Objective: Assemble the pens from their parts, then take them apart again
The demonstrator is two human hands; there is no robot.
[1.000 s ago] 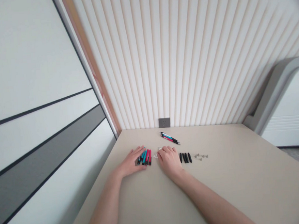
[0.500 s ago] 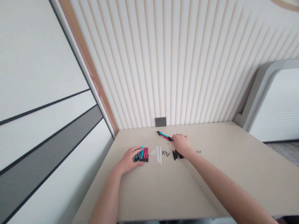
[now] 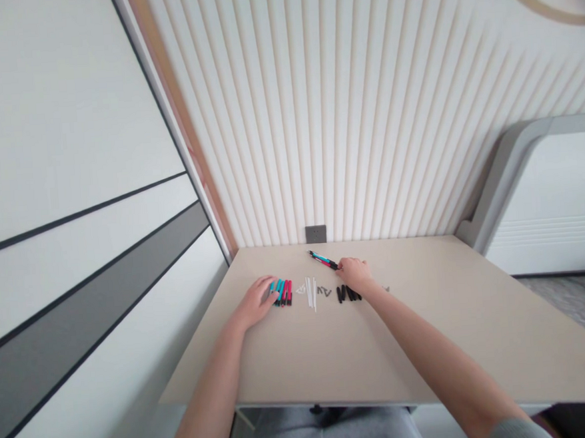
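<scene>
My left hand (image 3: 256, 300) lies at the left edge of a row of blue and red pen barrels (image 3: 287, 289) with black grips. Its fingers and thumb are apart, and it partly covers the leftmost barrels. Farther back, my right hand (image 3: 355, 272) has its fingers curled at the near end of the assembled pens (image 3: 324, 260), one blue and one red, lying slantwise side by side. Its fingertips are partly hidden. Below its wrist is a group of short black pen parts (image 3: 348, 294).
Between the hands lie small white pieces (image 3: 301, 290), thin white refills (image 3: 311, 294) and small grey pieces (image 3: 323, 290). A few more small pieces (image 3: 387, 289) sit right of my right forearm. The beige table (image 3: 302, 358) meets a ribbed wall with a dark socket (image 3: 316, 234).
My left hand has shifted slightly and uncovers more of the barrels' lower ends. My right hand stays at the pens' near end. The camera view has tilted a little.
</scene>
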